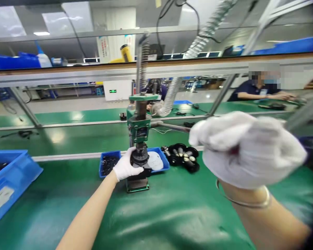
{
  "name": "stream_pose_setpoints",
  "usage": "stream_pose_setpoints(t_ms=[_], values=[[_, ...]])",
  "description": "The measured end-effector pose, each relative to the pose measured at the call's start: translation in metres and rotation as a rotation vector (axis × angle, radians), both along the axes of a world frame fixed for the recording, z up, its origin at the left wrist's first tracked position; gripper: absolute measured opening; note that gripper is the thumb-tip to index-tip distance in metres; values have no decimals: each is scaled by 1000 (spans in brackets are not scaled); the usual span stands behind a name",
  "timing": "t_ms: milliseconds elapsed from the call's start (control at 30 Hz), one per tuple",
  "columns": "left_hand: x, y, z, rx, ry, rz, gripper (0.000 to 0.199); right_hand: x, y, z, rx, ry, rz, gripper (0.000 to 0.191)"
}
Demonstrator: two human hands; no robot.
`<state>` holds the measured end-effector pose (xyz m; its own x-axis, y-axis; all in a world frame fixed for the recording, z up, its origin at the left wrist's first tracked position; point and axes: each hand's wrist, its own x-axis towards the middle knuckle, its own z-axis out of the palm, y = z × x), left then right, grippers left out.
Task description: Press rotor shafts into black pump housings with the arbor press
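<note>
A green hand-operated arbor press [141,130] stands on the green bench mat. At its base, my left hand [127,166] in a white glove grips a round black part [139,158] under the ram, thumb in front and fingers behind. My right hand [246,149], also gloved and blurred close to the camera, is closed around the end of the press lever [173,127], which reaches out to the right. The lever's tip is hidden inside the fist.
Behind the press stand a small blue bin [102,168] of black parts and a blue tray [167,163] with white material. Several black parts [185,154] lie right of it. A large blue crate [23,170] sits left. A co-worker [261,88] sits across the far bench.
</note>
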<state>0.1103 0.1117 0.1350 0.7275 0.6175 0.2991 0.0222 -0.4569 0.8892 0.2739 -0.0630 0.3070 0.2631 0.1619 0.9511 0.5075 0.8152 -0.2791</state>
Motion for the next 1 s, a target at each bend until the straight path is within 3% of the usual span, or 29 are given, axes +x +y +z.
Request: stream_pose_setpoints(t_ms=[100,200,400,800,933,1000], values=[[-4,1,-1,-13,23,-30,88,-10,5,-4,144,59,70,41],[-6,3,-2,-37,45,-49,92,-13,6,-14,193,107,62,39],[-8,10,-6,-86,40,-118,97,-10,3,-9,108,49,68,41],[-9,8,-2,-138,-13,-147,106,-16,2,-13,145,97,34,38],[-12,-5,8,-118,-37,-123,104,-10,-5,0,-66,48,-37,32],[-25,-21,11,-95,-35,-110,96,-3,-11,-5,-205,31,-119,26]])
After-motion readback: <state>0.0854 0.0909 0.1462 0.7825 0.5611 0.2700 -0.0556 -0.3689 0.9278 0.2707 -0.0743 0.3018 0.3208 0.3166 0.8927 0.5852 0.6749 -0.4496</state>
